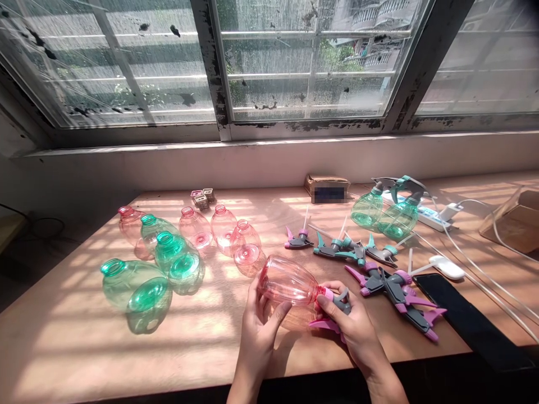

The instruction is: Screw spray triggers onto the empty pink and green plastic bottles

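Observation:
A clear pink spray bottle (pixel 290 279) lies sideways between my two hands, above the front of the table. My left hand (pixel 263 314) is wrapped round its wide base end. At the neck, my right hand (pixel 351 320) grips the pink collar of a grey and pink spray head (pixel 330 325), which sits against the bottle's mouth; my fingers partly cover it. Whether the thread is fully engaged I cannot tell. To the right lie several loose pink and grey trigger heads (pixel 396 289), and behind them several teal and grey ones (pixel 337 248).
On the left stand open green bottles (pixel 143 286) and open pink bottles (pixel 246 247). Two green bottles with heads (pixel 398 219) stand near a white power strip (pixel 432 216). A black phone (pixel 467 320), white cables, a small cardboard box (pixel 327 189) and an open carton (pixel 516 221) are about.

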A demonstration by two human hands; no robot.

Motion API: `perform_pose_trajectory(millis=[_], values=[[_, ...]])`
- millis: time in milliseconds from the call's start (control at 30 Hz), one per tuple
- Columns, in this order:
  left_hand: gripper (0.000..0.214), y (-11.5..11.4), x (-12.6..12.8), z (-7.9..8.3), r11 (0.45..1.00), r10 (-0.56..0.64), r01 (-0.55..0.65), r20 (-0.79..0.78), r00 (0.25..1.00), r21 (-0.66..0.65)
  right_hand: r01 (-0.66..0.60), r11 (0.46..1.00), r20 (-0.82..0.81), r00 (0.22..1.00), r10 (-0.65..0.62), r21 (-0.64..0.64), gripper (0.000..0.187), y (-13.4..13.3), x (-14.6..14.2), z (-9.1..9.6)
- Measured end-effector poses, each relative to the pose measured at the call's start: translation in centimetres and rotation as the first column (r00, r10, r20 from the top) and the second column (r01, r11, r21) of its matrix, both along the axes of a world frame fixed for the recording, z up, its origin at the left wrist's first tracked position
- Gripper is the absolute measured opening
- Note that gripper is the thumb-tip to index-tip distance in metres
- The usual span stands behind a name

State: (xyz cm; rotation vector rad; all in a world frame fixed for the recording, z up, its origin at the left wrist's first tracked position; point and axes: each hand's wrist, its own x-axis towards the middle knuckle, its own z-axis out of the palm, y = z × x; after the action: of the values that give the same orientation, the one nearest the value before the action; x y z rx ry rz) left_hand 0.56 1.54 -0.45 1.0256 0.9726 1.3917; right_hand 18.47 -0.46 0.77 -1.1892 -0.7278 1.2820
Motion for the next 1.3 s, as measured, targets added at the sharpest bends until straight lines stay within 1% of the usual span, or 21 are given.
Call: perform_pose_trajectory(millis=[167, 400, 500, 600, 833, 1067, 1300], values=[[0.071, 0.05, -0.08, -0.46, 1.000, 0.000, 0.000, -0.008, 1.000, 0.015, 0.009, 1.000, 0.031, 0.999, -0.010, 0.023, 0.047, 0.05, 0.05, -0.07], [0.074, 0.10, 0.06, -0.29, 1.000, 0.008, -0.007, -0.020, 1.000, 0.014, 0.018, 1.000, 0.036, 0.999, -0.018, 0.013, 0.052, 0.08, -0.04, -0.03], [0.072, 0.08, 0.07, -0.35, 1.000, 0.014, -0.013, -0.024, 1.000, 0.014, 0.012, 1.000, 0.033, 0.999, -0.013, 0.023, 0.051, 0.08, -0.03, -0.03], [0.071, 0.02, 0.13, -0.32, 1.000, 0.010, -0.010, -0.027, 1.000, 0.025, 0.005, 0.999, 0.038, 0.999, -0.006, 0.033, 0.048, 0.09, 0.02, -0.07], [0.074, -0.18, 0.21, 0.03, 1.000, -0.012, 0.013, -0.028, 1.000, 0.027, 0.011, 1.000, 0.062, 0.998, -0.012, 0.017, 0.051, 0.11, 0.04, -0.13], [0.075, -0.24, 0.21, -0.20, 1.000, 0.014, -0.013, -0.034, 0.999, 0.011, 0.015, 1.000, 0.043, 0.999, -0.016, 0.025, 0.051, 0.12, 0.08, -0.27], [0.080, -0.29, 0.09, 0.00, 1.000, -0.014, 0.013, -0.042, 0.999, -0.011, 0.015, 1.000, 0.004, 1.000, -0.015, 0.012, 0.050, 0.07, 0.04, -0.10]])
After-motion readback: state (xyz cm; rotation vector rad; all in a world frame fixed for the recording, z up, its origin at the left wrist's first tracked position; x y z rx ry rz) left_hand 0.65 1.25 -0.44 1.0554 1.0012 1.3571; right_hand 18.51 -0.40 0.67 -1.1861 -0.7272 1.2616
